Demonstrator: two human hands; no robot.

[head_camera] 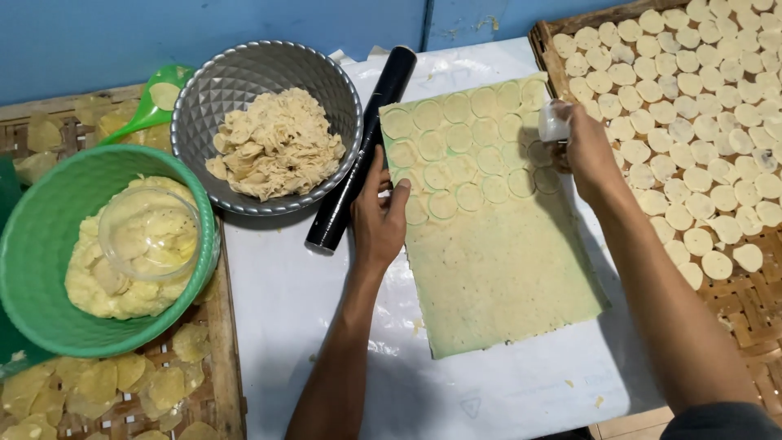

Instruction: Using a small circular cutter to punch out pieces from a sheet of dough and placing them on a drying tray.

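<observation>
A thin yellow-green dough sheet point(497, 261) lies on a white plastic-covered board point(285, 310). Its far part is marked with several rows of cut circles. My left hand point(379, 216) rests flat on the sheet's left edge, fingers apart, holding nothing. My right hand point(582, 151) grips a small round white cutter point(554, 122) at the sheet's far right corner. A black rolling pin point(358, 155) lies just left of the sheet.
A woven bamboo tray point(745, 305) at the right carries many cut dough rounds point(692, 122). A grey metal bowl point(244, 73) holds dough scraps. A green basin point(41, 244) holds dough and a clear small bowl. Another woven tray with rounds lies lower left.
</observation>
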